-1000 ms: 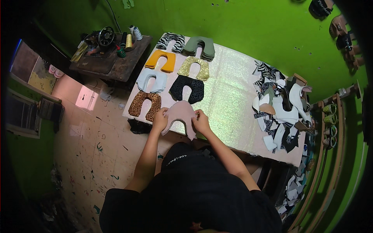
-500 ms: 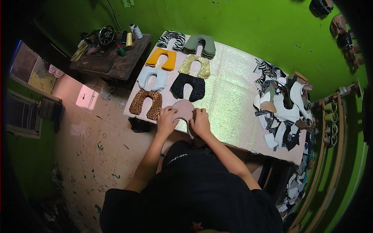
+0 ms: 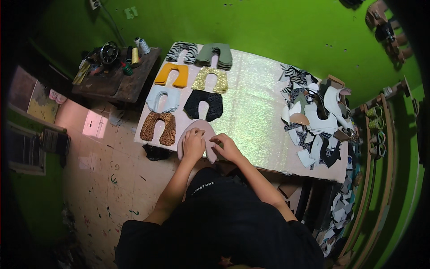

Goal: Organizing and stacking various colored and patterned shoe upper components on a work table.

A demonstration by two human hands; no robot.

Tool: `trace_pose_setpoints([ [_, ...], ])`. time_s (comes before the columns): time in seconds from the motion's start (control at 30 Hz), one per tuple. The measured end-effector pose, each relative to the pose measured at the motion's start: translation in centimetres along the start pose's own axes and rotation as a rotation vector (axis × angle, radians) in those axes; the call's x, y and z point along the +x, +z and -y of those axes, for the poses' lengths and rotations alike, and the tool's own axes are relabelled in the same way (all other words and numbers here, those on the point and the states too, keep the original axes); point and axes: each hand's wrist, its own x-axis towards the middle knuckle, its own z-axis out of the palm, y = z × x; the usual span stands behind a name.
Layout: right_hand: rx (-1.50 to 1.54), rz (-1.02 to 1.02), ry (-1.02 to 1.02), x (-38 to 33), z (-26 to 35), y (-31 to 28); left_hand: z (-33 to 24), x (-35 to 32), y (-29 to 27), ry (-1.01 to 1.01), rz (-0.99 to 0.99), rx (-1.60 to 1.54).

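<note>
A dusty-pink U-shaped material piece (image 3: 208, 127) lies at the table's front edge, curve away from me and legs toward me. My left hand (image 3: 194, 145) is over its left leg and inner gap, fingers bent and close together, holding it. Just beside its right leg is my right hand (image 3: 225, 147), thumb and fingers apart and nothing held in them. Similar U-shaped stacks sit beyond: leopard print (image 3: 157, 128), black patterned (image 3: 203, 106), pale blue (image 3: 162, 99), glittery gold (image 3: 210, 80), orange (image 3: 171, 75), zebra print (image 3: 182, 52) and grey-green (image 3: 214, 56).
A heap of offcuts (image 3: 316, 121) covers the table's right end. Shimmery sheeting (image 3: 251, 103) spans the middle. At the far left stands a dark wooden sewing-machine table (image 3: 114, 85) with thread cones. Footwear hangs on a wooden rack (image 3: 371, 139) at right. A black bag (image 3: 156, 152) is below the table's left corner.
The pink piece has gone down onto the table's front edge, a little left in the picture. My right hand has let go of it and opened. The whole view has shifted slightly.
</note>
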Motion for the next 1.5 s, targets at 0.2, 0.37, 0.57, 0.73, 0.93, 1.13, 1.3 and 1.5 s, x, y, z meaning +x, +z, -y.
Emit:
trace_pose_setpoints([
  [0.2,0.071,-0.252,0.107,-2.7,-2.4,-6.5,-6.1,2.3,2.5,0.176,0.07,-0.233],
  [0.37,-0.015,-0.622,0.203,-6.1,-4.8,-14.8,-12.8,3.9,5.9,0.328,0.205,-0.342],
  [0.57,-0.467,-0.982,0.169,-9.4,-7.9,-27.8,-20.2,5.3,9.2,0.489,0.298,-0.46],
  [0.73,-0.753,-1.159,0.414,-11.0,-9.0,-35.7,-24.3,6.1,11.3,0.563,0.342,-0.472],
  [0.93,-0.85,-1.022,0.561,-10.9,-9.9,-39.1,-29.8,8.0,11.7,0.649,0.347,-0.492],
  [1.13,-0.898,-0.801,0.453,-9.3,-10.9,-41.7,-33.4,9.9,12.1,0.754,0.256,-0.593],
  [1.3,-1.076,-0.663,0.431,-8.4,-11.4,-42.4,-34.2,10.2,12.6,0.706,0.28,-0.6],
  [1.5,-0.97,-0.73,0.264,-8.3,-12.8,-43.9,-33.8,10.5,13.5,0.724,0.293,-0.595],
])
